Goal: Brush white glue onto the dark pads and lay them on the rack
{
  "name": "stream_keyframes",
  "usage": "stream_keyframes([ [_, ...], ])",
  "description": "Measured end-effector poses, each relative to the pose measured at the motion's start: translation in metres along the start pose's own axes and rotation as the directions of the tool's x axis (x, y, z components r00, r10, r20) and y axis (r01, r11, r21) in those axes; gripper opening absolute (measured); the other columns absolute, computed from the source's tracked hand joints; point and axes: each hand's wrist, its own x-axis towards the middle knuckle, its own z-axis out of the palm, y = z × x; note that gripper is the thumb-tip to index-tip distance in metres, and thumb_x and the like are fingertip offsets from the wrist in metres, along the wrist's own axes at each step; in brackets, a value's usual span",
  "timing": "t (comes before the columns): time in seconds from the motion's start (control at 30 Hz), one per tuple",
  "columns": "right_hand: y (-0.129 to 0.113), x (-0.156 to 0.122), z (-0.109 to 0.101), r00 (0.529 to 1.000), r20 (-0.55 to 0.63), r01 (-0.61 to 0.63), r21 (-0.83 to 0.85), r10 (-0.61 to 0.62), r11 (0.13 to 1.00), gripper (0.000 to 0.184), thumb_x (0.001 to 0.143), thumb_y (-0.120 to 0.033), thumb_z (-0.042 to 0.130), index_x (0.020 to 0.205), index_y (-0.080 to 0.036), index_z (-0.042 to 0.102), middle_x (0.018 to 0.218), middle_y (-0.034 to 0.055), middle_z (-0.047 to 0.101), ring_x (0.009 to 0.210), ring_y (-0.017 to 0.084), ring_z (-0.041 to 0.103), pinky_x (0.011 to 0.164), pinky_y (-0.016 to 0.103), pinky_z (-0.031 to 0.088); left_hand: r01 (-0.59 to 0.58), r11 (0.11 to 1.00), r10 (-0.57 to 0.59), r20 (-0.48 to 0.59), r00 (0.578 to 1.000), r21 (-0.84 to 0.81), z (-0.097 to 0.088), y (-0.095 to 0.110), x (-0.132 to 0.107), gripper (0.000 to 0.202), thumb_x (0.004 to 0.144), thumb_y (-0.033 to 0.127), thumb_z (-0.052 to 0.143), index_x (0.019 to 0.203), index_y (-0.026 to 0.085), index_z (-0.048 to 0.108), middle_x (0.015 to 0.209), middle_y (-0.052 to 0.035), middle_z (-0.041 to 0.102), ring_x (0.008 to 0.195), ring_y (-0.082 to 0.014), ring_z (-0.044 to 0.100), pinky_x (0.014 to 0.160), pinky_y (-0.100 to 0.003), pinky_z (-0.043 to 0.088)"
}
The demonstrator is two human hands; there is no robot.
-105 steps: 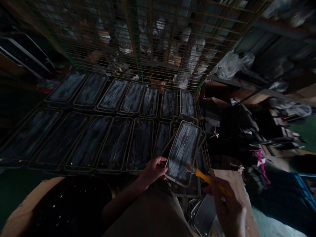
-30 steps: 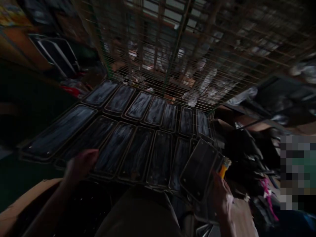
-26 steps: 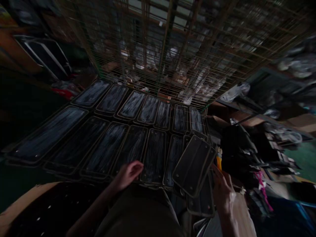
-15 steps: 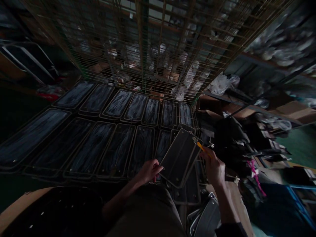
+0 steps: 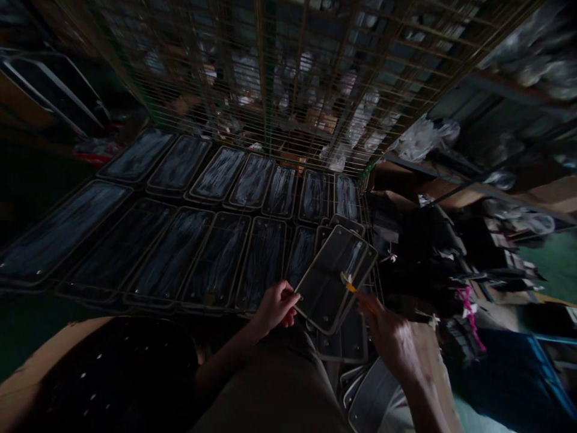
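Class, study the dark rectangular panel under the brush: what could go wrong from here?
The pale-rimmed dark rectangular panel sits askew over stacked dark panels, so it might slip if the bare left hand loosens at its edge. Whitish streaks show mainly toward its far end, so the yellow-handled brush in the right hand could leave patches uncovered.

there's a tall wire mesh (image 5: 269, 72) at the back, and through it you can kinda make out cardboard (image 5: 322, 120) and lots of crumpled clear plastic (image 5: 333, 157). over on the right a shelf (image 5: 446, 174) has a clear plastic bag (image 5: 415, 139), with a bright pink strip (image 5: 469, 316) lower down near some blue sheeting (image 5: 514, 373). upper left's a tilted dark panel (image 5: 67, 78) with pale edges, something red (image 5: 92, 159) just below.
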Motion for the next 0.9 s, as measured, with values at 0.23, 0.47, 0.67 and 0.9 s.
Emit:
stream_keyframes([
  [0.23, -0.032, -0.041, -0.015, 0.96, 0.273, -0.156, 0.326, 0.066, 0.932, 0.03, 0.1, -0.031, 0.04, 0.126, -0.023, 0.054, 0.087, 0.0048, 0.07, 0.075, 0.016, 0.068, 0.064, 0.024, 0.053, -0.03, 0.999, 0.031, 0.011, 0.999, -0.045, -0.001, -0.003, 0.0, 0.036, 0.078, 0.05, 0.064, 0.083, 0.019, 0.044, 0.05, 0.0055, 0.058, 0.032, -0.0108, 0.053, 0.029, -0.016, 0.036],
  [0.47, 0.0, 0.001, -0.01, 0.953, 0.203, -0.301, 0.52, 0.227, 0.799, 0.029, 0.098, -0.041, 0.043, 0.105, -0.021, 0.062, 0.069, 0.0019, 0.068, 0.061, 0.016, 0.066, 0.058, 0.026, 0.055, -0.06, 0.998, 0.06, 0.026, 0.998, 0.029, -0.004, 0.001, 0.002, 0.028, 0.081, 0.044, 0.06, 0.08, 0.02, 0.046, 0.05, 0.0069, 0.055, 0.03, -0.0079, 0.048, 0.029, -0.014, 0.031],
  [0.67, 0.051, 0.051, 0.004, 0.939, -0.123, -0.234, 0.461, 0.323, 0.856, 0.036, 0.094, -0.049, 0.048, 0.108, -0.019, 0.062, 0.072, 0.0027, 0.069, 0.062, 0.018, 0.067, 0.061, 0.03, 0.057, -0.036, 0.996, 0.034, 0.024, 0.999, 0.077, -0.002, 0.005, 0.003, 0.025, 0.081, 0.042, 0.059, 0.078, 0.02, 0.047, 0.051, 0.0074, 0.054, 0.031, -0.0074, 0.047, 0.031, -0.015, 0.031],
  [0.9, 0.058, 0.087, 0.019, 0.972, -0.232, -0.05, -0.041, 0.039, 0.998, 0.036, 0.099, -0.042, 0.04, 0.112, -0.018, 0.063, 0.088, 0.0043, 0.073, 0.07, 0.017, 0.07, 0.06, 0.025, 0.05, -0.007, 0.999, 0.008, -0.018, 1.0, 0.045, 0.001, 0.006, 0.001, 0.026, 0.079, 0.043, 0.061, 0.077, 0.021, 0.047, 0.051, 0.0082, 0.053, 0.032, -0.0076, 0.047, 0.032, -0.015, 0.032],
])
